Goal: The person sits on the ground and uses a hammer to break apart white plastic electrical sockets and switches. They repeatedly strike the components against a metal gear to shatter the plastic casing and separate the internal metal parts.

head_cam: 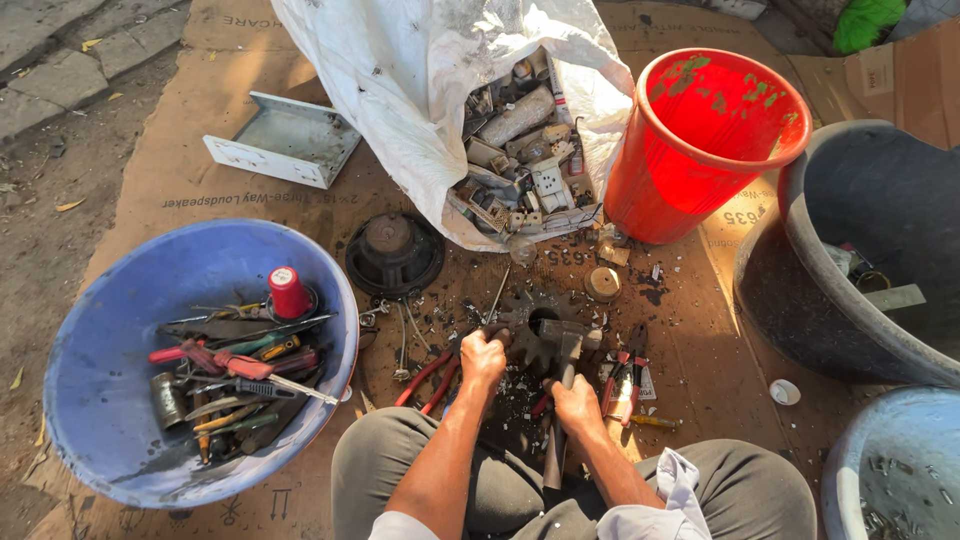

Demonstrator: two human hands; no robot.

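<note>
Gripping hammer (566, 375) w/ right hand (577, 405)

light: bright low sun | shadows: long, hard | focus: sharp — edges bowed

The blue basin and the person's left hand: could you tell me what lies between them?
In the head view, red-handled pliers lie on the cardboard between the blue basin and the left hand.

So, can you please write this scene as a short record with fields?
left hand: presses on a dark gear
right hand: grips a hammer, head over the gear
left side: blue basin with hand tools
ahead: white sack of scrap parts, red bucket
ground: cardboard, speaker, pliers
</note>
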